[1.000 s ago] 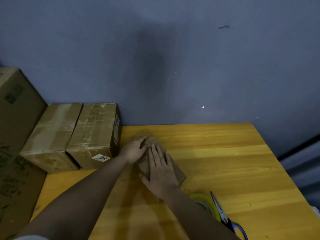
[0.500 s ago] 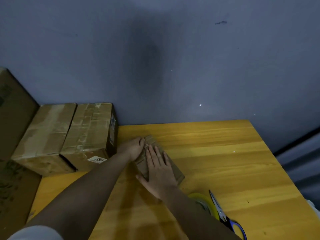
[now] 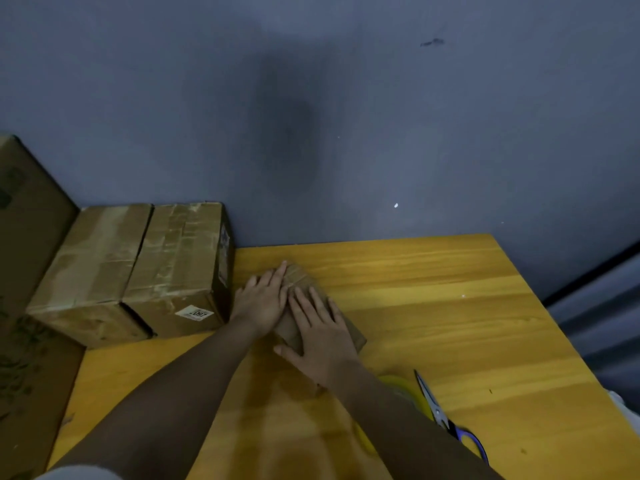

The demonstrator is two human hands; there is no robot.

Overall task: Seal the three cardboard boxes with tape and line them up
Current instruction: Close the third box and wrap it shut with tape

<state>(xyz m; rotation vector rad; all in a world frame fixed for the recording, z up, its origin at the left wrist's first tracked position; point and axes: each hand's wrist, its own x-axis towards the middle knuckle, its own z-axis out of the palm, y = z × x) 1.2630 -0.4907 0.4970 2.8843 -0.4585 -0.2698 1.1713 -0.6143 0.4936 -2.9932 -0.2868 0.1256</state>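
Small box (image 3: 304, 282): our left hand (image 3: 261, 301) and right hand (image 3: 320, 336) press flat-fingered on top, likely smoothing tape; nothing gripped.

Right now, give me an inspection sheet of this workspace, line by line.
Surface: yellow wooden table against a grey wall.
Job's things: small cardboard box under both hands; two taped boxes side by side at the table's left; tape roll partly hidden by the right forearm.
Clutter: scissors with blue handles near the roll.
Grippers: left hand and right hand lie flat on the small box, fingers straight.
Cables: nothing seen.
Surroundings: large carton beside the table, far left.
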